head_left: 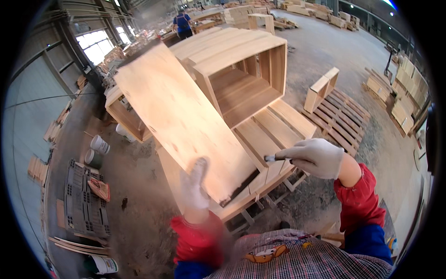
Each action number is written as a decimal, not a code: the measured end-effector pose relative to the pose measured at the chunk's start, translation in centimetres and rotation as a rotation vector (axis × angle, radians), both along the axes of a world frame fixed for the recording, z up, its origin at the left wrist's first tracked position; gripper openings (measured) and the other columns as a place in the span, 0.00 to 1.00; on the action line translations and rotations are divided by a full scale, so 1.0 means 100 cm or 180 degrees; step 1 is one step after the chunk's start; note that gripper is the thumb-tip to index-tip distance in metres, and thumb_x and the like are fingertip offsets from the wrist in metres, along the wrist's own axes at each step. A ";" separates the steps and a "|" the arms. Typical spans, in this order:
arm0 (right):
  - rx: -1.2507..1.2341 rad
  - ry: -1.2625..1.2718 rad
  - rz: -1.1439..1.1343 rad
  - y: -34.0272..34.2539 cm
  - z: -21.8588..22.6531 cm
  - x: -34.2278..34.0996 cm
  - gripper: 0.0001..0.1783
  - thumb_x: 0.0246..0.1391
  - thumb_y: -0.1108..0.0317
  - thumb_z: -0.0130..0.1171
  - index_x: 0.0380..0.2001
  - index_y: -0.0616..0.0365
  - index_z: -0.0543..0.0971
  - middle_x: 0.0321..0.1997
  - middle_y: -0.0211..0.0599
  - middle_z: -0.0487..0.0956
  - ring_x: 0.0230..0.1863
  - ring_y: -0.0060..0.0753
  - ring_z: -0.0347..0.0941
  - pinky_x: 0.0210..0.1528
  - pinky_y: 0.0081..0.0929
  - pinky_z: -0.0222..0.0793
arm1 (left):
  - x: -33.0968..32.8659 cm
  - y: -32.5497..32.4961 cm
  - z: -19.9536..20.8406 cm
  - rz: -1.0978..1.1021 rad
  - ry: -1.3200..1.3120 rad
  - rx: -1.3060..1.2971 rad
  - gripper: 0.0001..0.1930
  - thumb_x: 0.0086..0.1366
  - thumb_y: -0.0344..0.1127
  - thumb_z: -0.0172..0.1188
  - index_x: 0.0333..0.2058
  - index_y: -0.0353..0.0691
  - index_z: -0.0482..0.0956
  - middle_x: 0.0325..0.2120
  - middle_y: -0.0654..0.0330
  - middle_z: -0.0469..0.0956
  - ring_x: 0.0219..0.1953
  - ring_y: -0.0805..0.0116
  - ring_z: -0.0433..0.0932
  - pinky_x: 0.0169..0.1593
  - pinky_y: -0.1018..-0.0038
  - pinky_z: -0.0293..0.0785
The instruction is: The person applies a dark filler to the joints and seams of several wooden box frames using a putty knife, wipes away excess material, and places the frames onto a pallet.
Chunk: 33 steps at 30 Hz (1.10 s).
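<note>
My left hand [196,187], in a pale glove and slightly blurred, grips the near left edge of a wide wooden panel [181,121]. The panel lies tilted, its near end over a slatted wooden worktop [275,124] with a dark gap beneath it. In my gloved right hand [320,157] is a short dark-handled tool [275,158] with a pale grey tip, pointing left over the worktop; its exact kind is unclear. Behind the panel's right side stands an open wooden box [246,46] on the worktop. The panel partly hides another wooden frame [121,116] at left.
At right a small wooden frame [320,88] stands on a slatted pallet [341,118]. White buckets [100,144] and a dark plastic pallet [86,200] are on the floor at left. A person in blue [182,22] is farther back. Timber stacks [409,93] stand at far right.
</note>
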State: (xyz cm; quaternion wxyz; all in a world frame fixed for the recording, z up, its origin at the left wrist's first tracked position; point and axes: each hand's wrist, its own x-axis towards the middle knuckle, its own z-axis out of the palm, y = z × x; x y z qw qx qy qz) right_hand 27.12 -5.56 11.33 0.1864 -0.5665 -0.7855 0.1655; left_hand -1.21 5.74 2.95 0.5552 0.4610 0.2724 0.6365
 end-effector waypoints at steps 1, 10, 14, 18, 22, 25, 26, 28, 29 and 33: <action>0.0233 0.0155 -0.0177 -0.002 0.006 -0.005 0.24 0.51 0.77 0.54 0.54 0.56 0.76 0.37 0.47 0.80 0.36 0.48 0.77 0.40 0.35 0.73 | 0.003 -0.006 0.004 -0.0099 -0.0256 -0.0493 0.22 0.66 0.24 0.54 0.58 0.26 0.65 0.47 0.49 0.75 0.47 0.60 0.78 0.57 0.64 0.75; 0.1571 0.1070 -0.0127 0.003 0.021 -0.074 0.26 0.51 0.76 0.55 0.56 0.58 0.72 0.36 0.45 0.78 0.36 0.49 0.76 0.37 0.36 0.72 | 0.016 -0.036 0.029 0.0011 0.0825 0.0192 0.13 0.62 0.24 0.58 0.46 0.30 0.75 0.37 0.56 0.78 0.38 0.66 0.78 0.42 0.71 0.77; 0.1997 0.1386 -0.0284 0.006 0.019 -0.074 0.26 0.53 0.82 0.51 0.58 0.65 0.70 0.37 0.39 0.78 0.32 0.29 0.74 0.36 0.25 0.72 | -0.005 -0.032 -0.004 0.0140 0.1654 0.0335 0.14 0.62 0.27 0.57 0.45 0.28 0.74 0.36 0.59 0.77 0.37 0.73 0.76 0.41 0.76 0.74; 0.0653 0.2753 -0.0708 -0.001 0.007 -0.074 0.25 0.61 0.78 0.43 0.62 0.65 0.64 0.39 0.36 0.77 0.32 0.22 0.71 0.35 0.21 0.71 | -0.040 -0.037 0.009 -0.0088 0.0920 0.0646 0.18 0.61 0.32 0.60 0.48 0.30 0.72 0.36 0.62 0.76 0.35 0.76 0.74 0.39 0.78 0.72; 0.0259 0.3184 -0.0888 0.000 -0.022 -0.059 0.26 0.63 0.76 0.41 0.65 0.64 0.61 0.41 0.35 0.77 0.29 0.18 0.69 0.33 0.18 0.71 | -0.070 -0.047 0.013 0.0316 0.0511 -0.0004 0.25 0.60 0.36 0.64 0.52 0.31 0.67 0.36 0.65 0.74 0.33 0.77 0.72 0.38 0.80 0.70; 0.0013 0.3359 -0.1057 0.001 -0.041 -0.052 0.26 0.64 0.76 0.40 0.65 0.63 0.61 0.40 0.36 0.77 0.29 0.18 0.70 0.32 0.19 0.72 | -0.133 -0.055 0.008 0.0399 0.0630 -0.0167 0.21 0.60 0.37 0.62 0.49 0.32 0.70 0.35 0.63 0.75 0.31 0.75 0.73 0.35 0.77 0.71; -0.0070 0.3510 -0.1082 0.004 -0.049 -0.050 0.26 0.64 0.74 0.41 0.65 0.63 0.60 0.41 0.39 0.77 0.29 0.20 0.71 0.31 0.20 0.73 | -0.142 -0.059 0.003 0.0749 0.0599 -0.0121 0.19 0.61 0.39 0.60 0.45 0.33 0.72 0.34 0.62 0.75 0.30 0.74 0.73 0.32 0.75 0.72; -0.0251 0.3829 -0.1095 0.014 -0.065 -0.052 0.26 0.66 0.71 0.42 0.66 0.63 0.58 0.43 0.44 0.76 0.30 0.23 0.73 0.30 0.22 0.73 | -0.196 -0.055 -0.039 0.1171 0.0088 -0.0580 0.19 0.65 0.43 0.55 0.46 0.33 0.71 0.32 0.62 0.74 0.28 0.74 0.72 0.31 0.75 0.71; -0.0367 0.4117 -0.1095 0.019 -0.071 -0.055 0.25 0.65 0.70 0.42 0.65 0.62 0.59 0.42 0.43 0.76 0.29 0.24 0.73 0.29 0.22 0.72 | -0.218 -0.053 -0.068 0.1357 -0.0185 -0.0802 0.19 0.67 0.45 0.53 0.47 0.33 0.71 0.31 0.63 0.74 0.27 0.74 0.72 0.30 0.75 0.71; -0.0564 0.4792 -0.1166 0.054 -0.103 -0.070 0.24 0.65 0.66 0.45 0.62 0.60 0.62 0.40 0.41 0.77 0.26 0.26 0.72 0.26 0.23 0.70 | -0.233 -0.075 -0.111 0.1732 -0.0044 -0.0118 0.22 0.71 0.49 0.47 0.51 0.36 0.67 0.27 0.59 0.70 0.27 0.68 0.73 0.36 0.69 0.72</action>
